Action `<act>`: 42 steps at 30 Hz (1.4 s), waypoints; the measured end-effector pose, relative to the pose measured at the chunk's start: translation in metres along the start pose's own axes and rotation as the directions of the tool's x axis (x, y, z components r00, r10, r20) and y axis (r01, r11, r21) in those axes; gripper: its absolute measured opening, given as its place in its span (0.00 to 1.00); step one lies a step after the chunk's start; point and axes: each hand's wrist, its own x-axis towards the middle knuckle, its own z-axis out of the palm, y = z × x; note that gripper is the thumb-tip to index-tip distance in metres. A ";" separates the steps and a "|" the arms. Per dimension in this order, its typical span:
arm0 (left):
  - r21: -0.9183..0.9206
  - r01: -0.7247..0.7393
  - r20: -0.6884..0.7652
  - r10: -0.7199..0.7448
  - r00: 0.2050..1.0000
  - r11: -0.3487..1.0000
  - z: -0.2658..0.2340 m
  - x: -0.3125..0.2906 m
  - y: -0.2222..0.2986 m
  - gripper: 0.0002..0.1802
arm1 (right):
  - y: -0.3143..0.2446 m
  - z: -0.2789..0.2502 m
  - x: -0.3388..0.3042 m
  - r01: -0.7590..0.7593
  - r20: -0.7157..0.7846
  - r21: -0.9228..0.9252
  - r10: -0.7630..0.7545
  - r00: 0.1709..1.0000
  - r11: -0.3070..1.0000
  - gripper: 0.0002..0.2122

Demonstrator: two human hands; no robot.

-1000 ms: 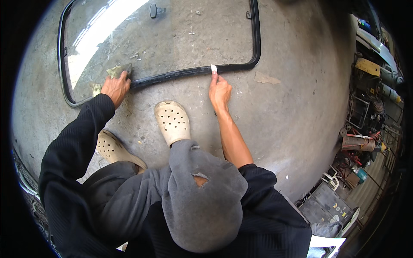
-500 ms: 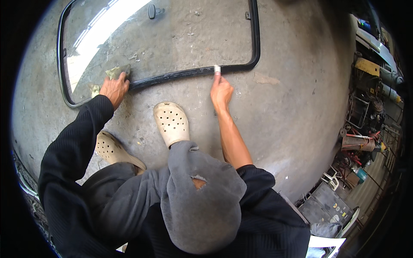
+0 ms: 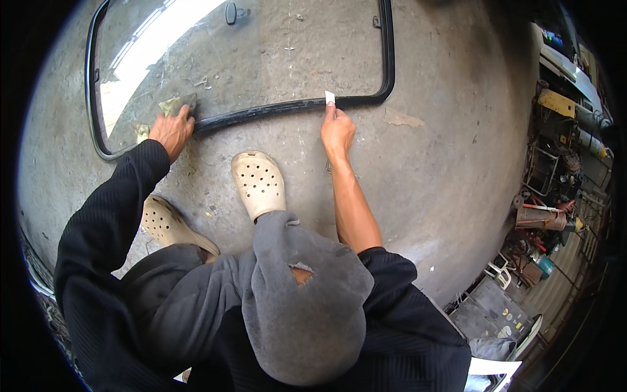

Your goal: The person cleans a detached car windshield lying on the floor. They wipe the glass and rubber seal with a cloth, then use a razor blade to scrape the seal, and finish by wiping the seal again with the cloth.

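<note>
A windshield pane (image 3: 287, 59) edged with a black rubber seal (image 3: 261, 114) lies ahead of me. My left hand (image 3: 172, 132) is closed on a crumpled yellowish cloth (image 3: 177, 104) at the near left edge of the glass; part of the cloth also shows left of the hand. My right hand (image 3: 337, 134) pinches a small flat white piece (image 3: 330, 97), which stands up over the near run of the seal, close to its right corner. Whether that piece is a blade or a card I cannot make out.
Cream clogs (image 3: 258, 183) are on my feet, just short of the seal on the concrete floor (image 3: 444, 144). Along the right side lie a yellow panel (image 3: 557, 102), a rusty cylinder (image 3: 541, 218) and a grey box (image 3: 486, 310). A mirror-like fitting (image 3: 230, 13) sits on the glass.
The white piece was blurred and now shows sharply, its upper end a little higher. Both hands have shifted only slightly, and the left hand remains on the cloth.
</note>
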 end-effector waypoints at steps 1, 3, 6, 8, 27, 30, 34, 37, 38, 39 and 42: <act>-0.005 -0.001 0.003 0.001 1.000 1.000 -0.001 -0.001 0.001 0.12 | -0.003 0.000 -0.003 0.008 0.031 -0.015 -0.008 0.999 1.000 0.21; -0.004 0.001 0.001 -0.001 1.000 1.000 0.000 -0.003 -0.002 0.11 | -0.011 0.002 -0.011 0.026 0.094 -0.046 -0.022 0.995 0.999 0.21; 0.007 -0.009 -0.022 0.010 1.000 1.000 0.001 -0.001 0.000 0.10 | -0.006 -0.003 -0.006 -0.023 0.027 -0.018 0.023 0.999 1.000 0.21; 0.032 -0.026 -0.030 0.027 0.999 0.999 -0.001 -0.002 0.000 0.09 | -0.008 -0.003 -0.006 -0.033 0.013 -0.008 0.033 0.999 0.999 0.21; 0.018 -0.020 -0.007 0.020 1.000 1.000 0.003 0.000 -0.002 0.10 | -0.005 0.008 -0.015 0.085 0.100 -0.056 -0.079 0.992 0.995 0.21; -0.001 -0.015 -0.012 0.015 1.000 1.000 0.006 -0.001 -0.003 0.10 | -0.004 0.003 -0.012 0.038 0.054 -0.002 -0.037 0.998 0.999 0.21; 0.012 -0.015 -0.009 0.015 1.000 1.000 0.001 0.000 -0.002 0.10 | -0.010 0.004 -0.013 0.059 0.045 -0.046 -0.056 0.997 0.997 0.21; 0.036 -0.015 -0.019 0.016 1.000 0.999 0.004 -0.001 -0.001 0.09 | -0.007 0.005 -0.012 0.015 0.057 -0.011 -0.015 0.998 1.000 0.22; 0.039 -0.019 -0.052 0.021 0.998 0.999 0.007 -0.002 0.000 0.09 | -0.007 0.007 -0.016 0.050 0.083 -0.037 -0.046 0.995 0.998 0.22; 0.042 -0.023 -0.084 0.026 0.996 0.999 0.008 -0.002 0.000 0.09 | -0.008 0.009 -0.019 0.084 0.109 -0.061 -0.077 0.991 0.995 0.22; 0.047 -0.022 -0.023 0.023 0.999 0.999 0.002 -0.001 -0.002 0.08 | -0.003 0.006 -0.015 0.074 0.031 -0.039 -0.073 0.997 0.996 0.22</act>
